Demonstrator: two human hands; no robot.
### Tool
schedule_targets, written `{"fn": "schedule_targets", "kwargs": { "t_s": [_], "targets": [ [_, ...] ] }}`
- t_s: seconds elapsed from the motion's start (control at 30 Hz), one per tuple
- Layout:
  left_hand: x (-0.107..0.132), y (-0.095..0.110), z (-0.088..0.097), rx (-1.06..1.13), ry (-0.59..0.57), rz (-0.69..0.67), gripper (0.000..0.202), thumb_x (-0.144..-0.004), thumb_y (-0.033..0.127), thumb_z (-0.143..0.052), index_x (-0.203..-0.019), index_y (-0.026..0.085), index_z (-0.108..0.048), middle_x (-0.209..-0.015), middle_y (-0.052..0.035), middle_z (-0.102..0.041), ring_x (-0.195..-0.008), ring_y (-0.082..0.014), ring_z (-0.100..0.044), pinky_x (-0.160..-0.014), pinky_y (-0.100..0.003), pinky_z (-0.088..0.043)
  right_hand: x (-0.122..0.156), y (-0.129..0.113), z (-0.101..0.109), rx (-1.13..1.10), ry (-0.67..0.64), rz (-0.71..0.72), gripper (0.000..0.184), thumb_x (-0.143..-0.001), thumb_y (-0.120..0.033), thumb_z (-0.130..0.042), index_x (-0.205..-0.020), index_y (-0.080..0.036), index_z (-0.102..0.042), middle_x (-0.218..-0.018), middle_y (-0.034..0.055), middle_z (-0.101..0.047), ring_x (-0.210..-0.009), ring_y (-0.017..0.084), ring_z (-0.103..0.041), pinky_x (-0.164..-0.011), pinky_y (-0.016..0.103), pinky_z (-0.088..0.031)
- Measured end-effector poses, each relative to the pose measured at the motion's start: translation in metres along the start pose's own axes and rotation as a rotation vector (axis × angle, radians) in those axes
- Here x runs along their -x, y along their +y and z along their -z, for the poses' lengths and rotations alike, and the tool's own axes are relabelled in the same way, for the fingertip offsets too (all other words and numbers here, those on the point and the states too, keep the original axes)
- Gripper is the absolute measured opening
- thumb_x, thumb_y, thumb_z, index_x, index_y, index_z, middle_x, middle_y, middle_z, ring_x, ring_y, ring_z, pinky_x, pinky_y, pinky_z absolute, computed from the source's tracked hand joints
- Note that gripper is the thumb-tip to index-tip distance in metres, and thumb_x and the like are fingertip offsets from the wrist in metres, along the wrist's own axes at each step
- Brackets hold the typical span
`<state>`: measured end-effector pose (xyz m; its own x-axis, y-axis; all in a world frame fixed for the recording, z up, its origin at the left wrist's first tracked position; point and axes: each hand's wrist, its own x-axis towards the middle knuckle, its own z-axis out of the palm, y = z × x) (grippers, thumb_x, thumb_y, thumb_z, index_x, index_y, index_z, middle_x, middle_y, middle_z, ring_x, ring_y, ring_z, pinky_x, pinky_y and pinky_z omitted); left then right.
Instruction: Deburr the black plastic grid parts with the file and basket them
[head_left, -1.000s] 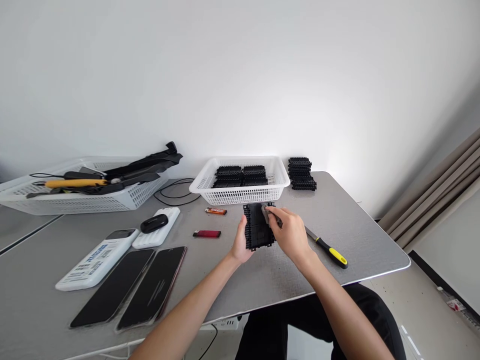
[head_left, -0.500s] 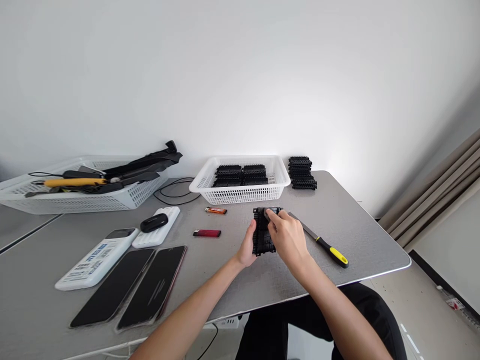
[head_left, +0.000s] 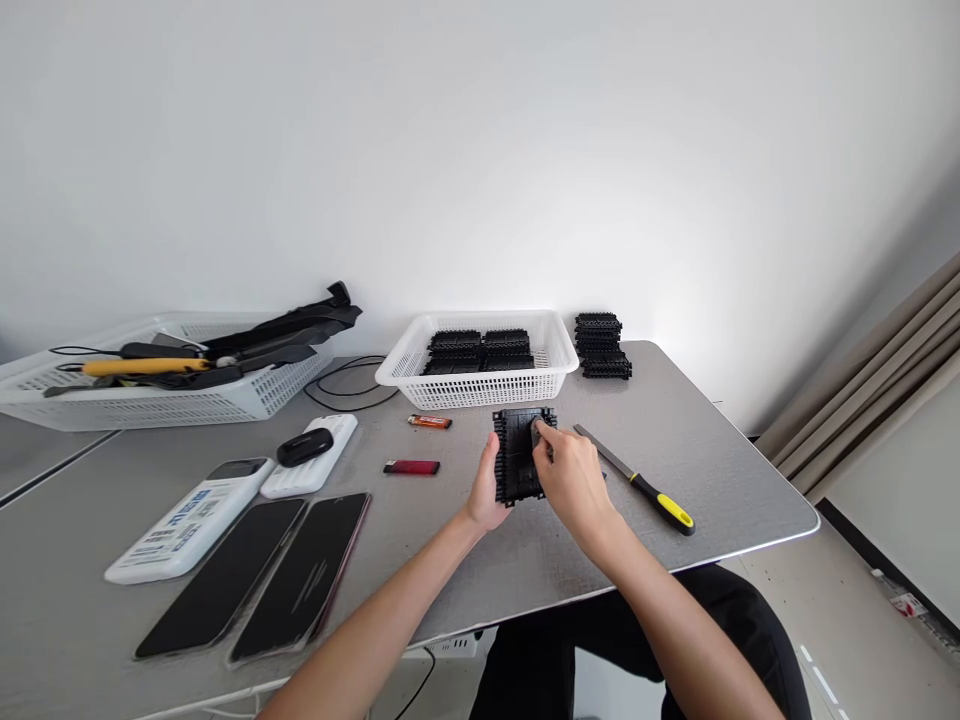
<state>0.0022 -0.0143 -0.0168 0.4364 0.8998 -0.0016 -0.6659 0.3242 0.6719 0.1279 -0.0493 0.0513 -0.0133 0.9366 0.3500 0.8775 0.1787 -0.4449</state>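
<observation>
A black ribbed plastic block point(head_left: 516, 455) stands on the grey table point(head_left: 675, 450) in front of me. My left hand point(head_left: 486, 497) grips its left edge, fingers wrapped behind it. My right hand point(head_left: 571, 478) is closed, pinching a small grey piece against the block's upper front face; what the piece is I cannot make out. A white basket point(head_left: 480, 385) with more black blocks stands just behind, and a stack of black blocks point(head_left: 601, 346) is to its right.
A yellow-handled file point(head_left: 637, 480) lies right of my hands. Two lighters point(head_left: 412, 466) lie to the left. Two phones point(head_left: 262, 570), a white power bank point(head_left: 187, 520) and a black mouse point(head_left: 304, 446) lie further left. A second white basket point(head_left: 150, 400) holds tools.
Both hands shifted the block a little right and then back left, turning it slightly. My right hand stays pressed on its upper face.
</observation>
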Motion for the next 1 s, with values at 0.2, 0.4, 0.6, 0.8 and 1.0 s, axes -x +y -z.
{"fn": "schedule_targets", "kwargs": {
  "t_s": [0.2,0.4,0.6,0.8,1.0],
  "targets": [
    [0.0,0.001,-0.004,0.024,0.016,0.033,0.056,-0.091,0.056,-0.041,-0.126,0.017,-0.062,-0.122,-0.0087,-0.067,-0.126,-0.0282,-0.052,-0.108,-0.039,-0.039,0.001,0.004,0.004,-0.086,-0.007,-0.024,0.031,-0.09,-0.016,-0.042,-0.1,-0.019,-0.071,-0.077,0.0075,-0.07,-0.072,0.019,-0.064,-0.061,0.025,-0.033],
    [0.002,0.002,-0.006,0.025,-0.016,0.027,0.055,-0.092,0.055,-0.039,-0.127,0.019,-0.061,-0.122,-0.0076,-0.067,-0.127,-0.027,-0.051,-0.107,-0.038,-0.039,-0.001,0.008,0.007,-0.117,0.066,0.1,0.038,-0.094,-0.02,-0.04,-0.125,-0.02,-0.062,-0.087,0.0061,-0.07,-0.075,0.017,-0.064,-0.065,0.023,-0.037],
    [0.003,0.001,-0.001,0.008,-0.001,-0.01,0.051,-0.092,0.053,-0.042,-0.124,0.019,-0.063,-0.12,-0.0067,-0.068,-0.128,-0.0273,-0.051,-0.11,-0.037,-0.036,0.001,0.003,-0.002,0.025,-0.037,0.159,0.043,-0.095,-0.017,-0.037,-0.136,-0.017,-0.053,-0.085,0.0073,-0.067,-0.072,0.016,-0.061,-0.061,0.024,-0.035],
    [0.002,0.0,-0.004,-0.001,0.048,-0.013,0.052,-0.089,0.055,-0.046,-0.119,0.017,-0.066,-0.117,-0.0082,-0.069,-0.125,-0.0281,-0.053,-0.107,-0.038,-0.038,0.002,0.001,0.006,0.075,-0.125,0.164,0.044,-0.094,-0.015,-0.037,-0.135,-0.015,-0.052,-0.084,0.0077,-0.067,-0.074,0.018,-0.062,-0.063,0.026,-0.036],
    [0.0,0.005,-0.002,0.012,0.111,-0.018,0.049,-0.086,0.058,-0.05,-0.096,0.016,-0.072,-0.092,-0.007,-0.074,-0.112,-0.0283,-0.061,-0.098,-0.036,-0.045,0.007,-0.008,0.002,0.105,-0.247,0.187,0.044,-0.092,-0.015,-0.038,-0.134,-0.013,-0.053,-0.088,0.0112,-0.069,-0.077,0.02,-0.064,-0.064,0.026,-0.037]
  ]
}}
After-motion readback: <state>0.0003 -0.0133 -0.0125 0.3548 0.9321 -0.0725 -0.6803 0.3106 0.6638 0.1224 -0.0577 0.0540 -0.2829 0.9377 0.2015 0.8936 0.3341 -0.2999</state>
